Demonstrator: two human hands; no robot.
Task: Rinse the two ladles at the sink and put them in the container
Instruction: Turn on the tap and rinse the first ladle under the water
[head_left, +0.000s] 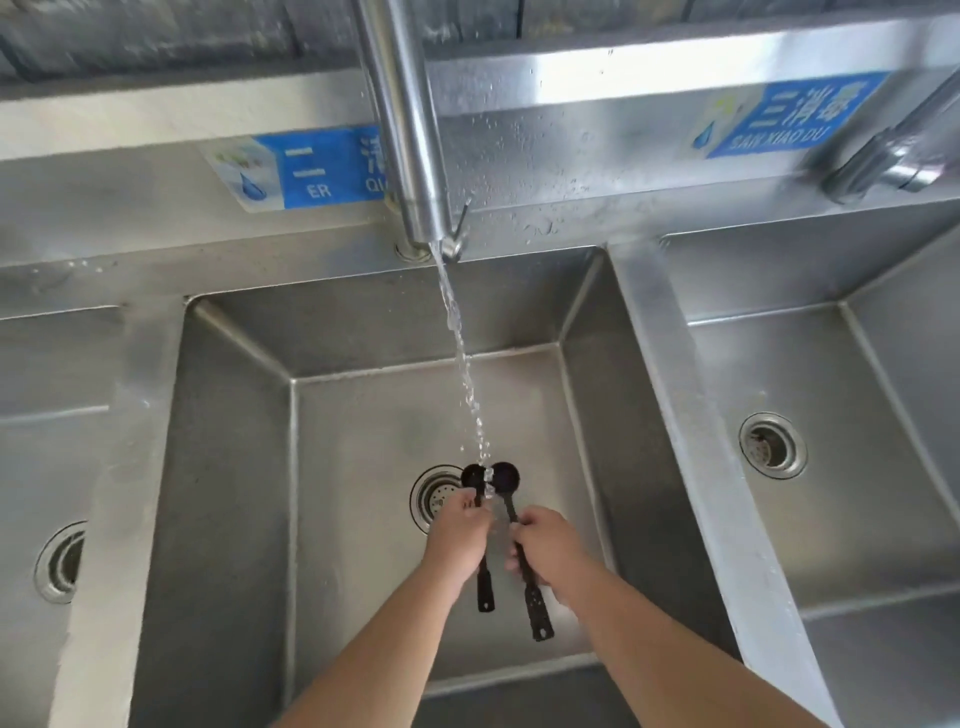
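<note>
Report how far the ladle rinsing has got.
Done: nothing put away; no container is in view. In hand: the left hand and right hand each hold a black ladle with bowls under the running water. Left: finish rinsing, put both in the container.

Two ladles, one (475, 480) beside the other (506, 480), are showing solid black from bowl to handle. The sink (363, 415) is showing dull silver-grey steel, and the tap (410, 130) is gleaming brighter silver. The water stream (460, 343) is looking clear with white glints. Two wall labels, one (306, 174) left and one (779, 117) right, are showing bright blue with white lettering.
</note>
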